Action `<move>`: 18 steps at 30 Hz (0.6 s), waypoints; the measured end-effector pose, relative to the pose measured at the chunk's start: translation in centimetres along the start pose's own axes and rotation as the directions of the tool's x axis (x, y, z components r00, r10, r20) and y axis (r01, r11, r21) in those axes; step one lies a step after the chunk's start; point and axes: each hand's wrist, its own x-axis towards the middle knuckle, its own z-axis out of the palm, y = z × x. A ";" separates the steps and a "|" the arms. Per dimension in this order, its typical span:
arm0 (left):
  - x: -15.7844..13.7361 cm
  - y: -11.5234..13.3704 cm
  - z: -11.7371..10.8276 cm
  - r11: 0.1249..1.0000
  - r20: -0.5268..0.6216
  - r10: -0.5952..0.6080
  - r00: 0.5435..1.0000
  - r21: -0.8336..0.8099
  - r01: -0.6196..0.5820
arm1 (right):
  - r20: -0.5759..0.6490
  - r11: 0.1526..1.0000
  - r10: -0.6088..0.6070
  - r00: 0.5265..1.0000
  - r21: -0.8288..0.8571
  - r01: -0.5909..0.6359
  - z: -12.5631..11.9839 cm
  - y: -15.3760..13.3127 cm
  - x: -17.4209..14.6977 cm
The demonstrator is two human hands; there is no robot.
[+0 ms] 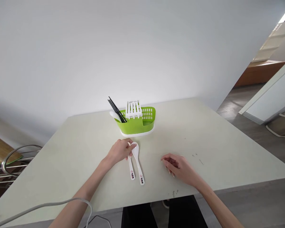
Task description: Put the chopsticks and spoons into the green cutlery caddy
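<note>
Two white spoons (pixel 139 164) with dark printing on their handles lie side by side at the table's middle, handles toward me. My left hand (pixel 120 148) is closed on them at the bowl end, thumb over the right spoon's bowl; its fingers cover the left spoon's bowl. Resting on the table to the right, my right hand (pixel 178 167) is loosely curled, with nothing visible in it. Beyond the spoons stands a green cutlery basket (pixel 134 126) with a white base. Black chopsticks (pixel 115 107) and a white spoon (pixel 115 116) lean in its left compartment.
A white slotted rack (pixel 134 109) sits at the basket's middle. The pale table (pixel 204 136) meets a wall behind. A grey cable (pixel 49 204) crosses the front left, near my left forearm. A metal rack (pixel 16 164) stands beyond the left edge.
</note>
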 end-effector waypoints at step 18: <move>-5.5 -0.9 -12.7 0.945 -0.834 0.080 0.547 -0.111 -0.307 | 0.013 1.000 0.001 1.000 0.009 -0.001 -0.2 0.6 0.0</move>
